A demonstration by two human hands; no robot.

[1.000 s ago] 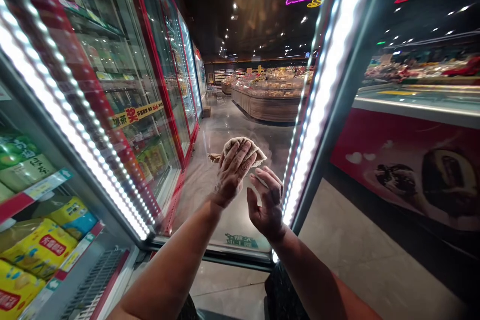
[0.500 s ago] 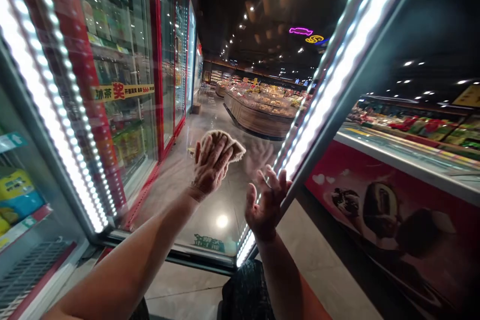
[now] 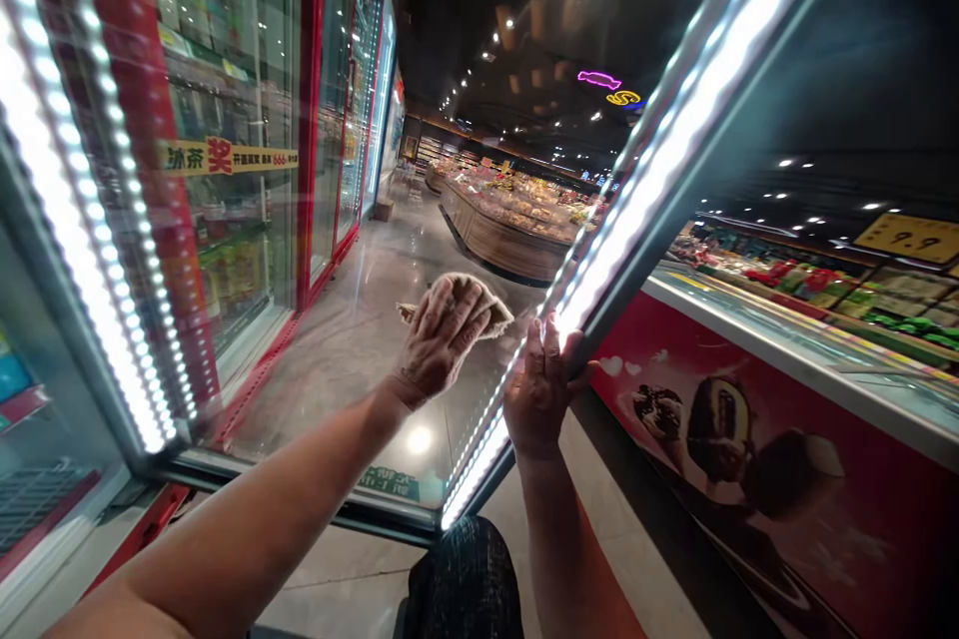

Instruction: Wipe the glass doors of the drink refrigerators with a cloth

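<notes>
My left hand (image 3: 436, 344) presses a beige cloth (image 3: 491, 318) against the clear pane of a glass door (image 3: 330, 374). The fingers lie over the cloth, whose folded edges stick out on both sides. To the right, my right hand (image 3: 537, 394) holds the door's lit frame (image 3: 644, 190), its fingers over the bright strip of lights. Part of its grip around the frame's outer edge is hidden. Hazy streaks show on the glass near the cloth.
Red-framed drink coolers (image 3: 311, 250) line the left side. A pink-sided chest freezer (image 3: 764, 419) stands at right, beyond the door's edge. My knee (image 3: 469, 579) is close below the door's bottom rail. Farther off, a wooden-sided display counter (image 3: 494, 230) bears goods.
My left hand and the cloth have moved slightly right and down across the glass. The right hand, with fingers loosely curled before, now rests on the door frame. The view has shifted.
</notes>
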